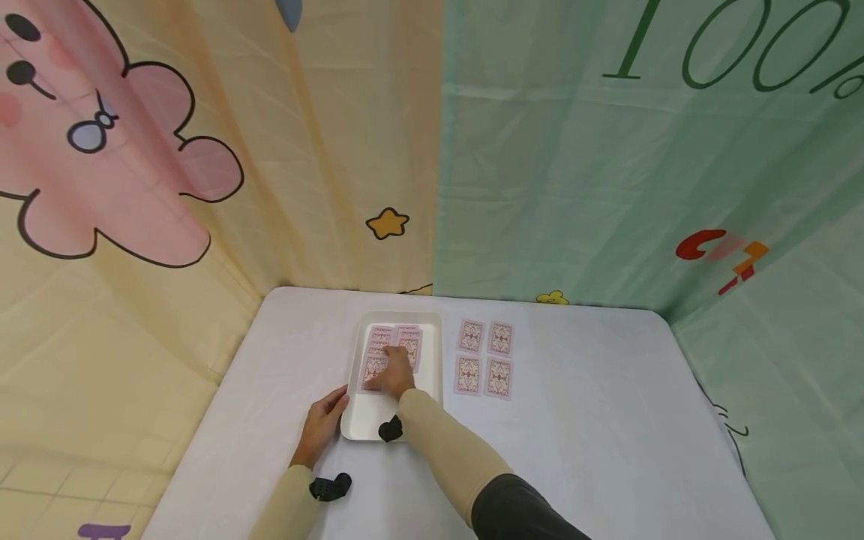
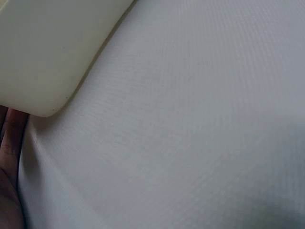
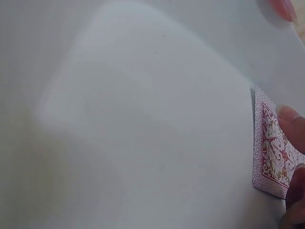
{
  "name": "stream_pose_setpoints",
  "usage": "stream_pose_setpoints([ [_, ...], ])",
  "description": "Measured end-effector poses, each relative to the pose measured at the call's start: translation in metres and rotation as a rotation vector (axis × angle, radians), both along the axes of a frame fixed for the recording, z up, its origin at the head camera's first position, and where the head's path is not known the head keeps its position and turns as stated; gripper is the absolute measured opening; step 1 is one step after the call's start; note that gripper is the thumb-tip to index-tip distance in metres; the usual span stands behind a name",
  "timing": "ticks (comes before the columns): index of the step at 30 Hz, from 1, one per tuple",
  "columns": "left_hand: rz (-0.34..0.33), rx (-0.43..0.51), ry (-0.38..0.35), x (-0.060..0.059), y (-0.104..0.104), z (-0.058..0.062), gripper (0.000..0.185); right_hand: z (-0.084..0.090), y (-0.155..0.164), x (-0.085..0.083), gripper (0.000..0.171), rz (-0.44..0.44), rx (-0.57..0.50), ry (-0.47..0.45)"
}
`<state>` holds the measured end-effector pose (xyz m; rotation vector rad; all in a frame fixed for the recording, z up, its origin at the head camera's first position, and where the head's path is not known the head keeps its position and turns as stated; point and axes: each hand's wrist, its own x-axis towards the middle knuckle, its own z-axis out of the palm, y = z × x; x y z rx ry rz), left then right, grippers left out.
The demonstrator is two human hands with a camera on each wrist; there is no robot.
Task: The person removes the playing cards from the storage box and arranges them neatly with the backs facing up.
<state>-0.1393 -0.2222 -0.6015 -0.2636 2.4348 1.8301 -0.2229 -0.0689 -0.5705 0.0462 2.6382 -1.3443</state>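
A white tray (image 1: 364, 424) sits on the table with several red-backed playing cards (image 1: 408, 341) spread face down in its far half. My right hand (image 1: 394, 375) lies over those cards. In the right wrist view a fingertip (image 3: 291, 121) presses the top of one card (image 3: 269, 143) and the thumb curls at its lower corner, pinching it above the tray floor (image 3: 143, 119). My left hand (image 1: 322, 424) rests against the tray's left rim with fairly straight fingers. The left wrist view shows only the tray's corner (image 2: 43, 52) and a sliver of that hand (image 2: 9, 157).
Several more cards (image 1: 484, 358) lie face down in a two-by-two block just right of the tray. The white table (image 1: 607, 420) has rounded corners. Printed curtains (image 1: 574, 187) hang close behind it and along both sides.
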Motion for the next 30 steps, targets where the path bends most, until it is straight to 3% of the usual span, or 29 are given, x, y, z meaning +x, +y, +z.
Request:
stream_pose_setpoints([
  [13,0.009,0.011,-0.001,0.0031,0.0023,0.0022,0.043,-0.0055,0.0005,0.0006,0.085,0.083,0.098,-0.023],
  [23,0.022,0.013,0.015,0.0018,0.0026,0.0018,0.042,0.0014,-0.0008,0.001,0.058,0.123,0.21,0.069],
  [30,0.003,0.02,-0.001,0.0024,0.0015,0.0061,0.043,0.0031,0.0001,0.0005,0.043,0.137,0.148,0.058],
])
